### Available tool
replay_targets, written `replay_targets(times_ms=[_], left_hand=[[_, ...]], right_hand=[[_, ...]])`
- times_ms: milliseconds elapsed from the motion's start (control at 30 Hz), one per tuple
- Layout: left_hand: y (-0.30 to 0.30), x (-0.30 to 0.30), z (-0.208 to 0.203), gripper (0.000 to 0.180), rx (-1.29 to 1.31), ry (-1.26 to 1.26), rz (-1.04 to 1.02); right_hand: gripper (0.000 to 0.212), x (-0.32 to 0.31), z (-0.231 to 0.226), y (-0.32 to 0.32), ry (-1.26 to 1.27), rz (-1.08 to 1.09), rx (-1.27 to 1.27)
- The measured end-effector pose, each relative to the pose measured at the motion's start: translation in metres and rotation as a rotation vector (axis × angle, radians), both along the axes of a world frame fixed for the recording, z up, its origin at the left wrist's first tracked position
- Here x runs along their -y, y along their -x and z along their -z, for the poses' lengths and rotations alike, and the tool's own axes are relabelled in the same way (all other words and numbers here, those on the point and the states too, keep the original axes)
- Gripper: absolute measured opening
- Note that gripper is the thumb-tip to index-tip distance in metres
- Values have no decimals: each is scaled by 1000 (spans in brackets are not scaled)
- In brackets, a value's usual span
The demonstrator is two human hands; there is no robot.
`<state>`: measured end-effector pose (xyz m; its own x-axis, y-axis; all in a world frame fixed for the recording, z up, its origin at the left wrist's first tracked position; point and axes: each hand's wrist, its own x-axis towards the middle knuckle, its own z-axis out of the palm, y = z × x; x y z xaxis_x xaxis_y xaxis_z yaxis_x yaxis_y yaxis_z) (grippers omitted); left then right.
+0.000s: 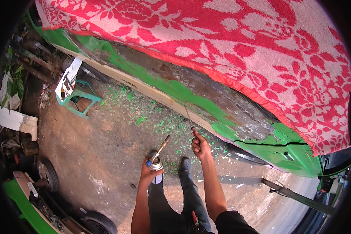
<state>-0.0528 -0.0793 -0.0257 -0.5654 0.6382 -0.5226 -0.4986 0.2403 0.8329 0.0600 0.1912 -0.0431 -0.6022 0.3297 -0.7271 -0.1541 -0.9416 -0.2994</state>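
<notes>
My left hand (147, 172) is wrapped round the canister of a blowtorch (156, 165). The torch's brass nozzle (165, 143) points up and to the right, toward the vehicle; no flame shows. In my right hand (201, 146) is a thin, long tool with a dark reddish handle (194, 130). Its slender shaft reaches to the lower edge of the green vehicle (174, 89); whether the tip touches it I cannot tell. Much of the vehicle's side is stripped to a brownish-grey surface (163, 72), with bands of green paint left.
A red and white floral blanket (206, 35) covers the vehicle's upper part. Green paint flakes (140, 120) litter the ground. At the left, a green plastic stool (78, 99) carries a white sheet and tools. Loose wheels (47, 175) lie lower left; a beam (296, 195) lies at right.
</notes>
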Motion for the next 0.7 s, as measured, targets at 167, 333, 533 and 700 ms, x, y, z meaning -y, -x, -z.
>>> replay_targets(times_ms=[167, 333, 533, 700], left_hand=[[4, 7, 3, 67, -38, 41, 7], [5, 1, 2, 66, 14, 25, 23], [10, 5, 2, 65, -10, 1, 8], [8, -4, 1, 62, -3, -23, 35]], right_hand=[[21, 6, -17, 3, -16, 6, 28], [20, -1, -4, 16, 30, 3, 1], [17, 15, -14, -6, 65, 89, -17], [18, 24, -32, -55, 26, 178, 46]])
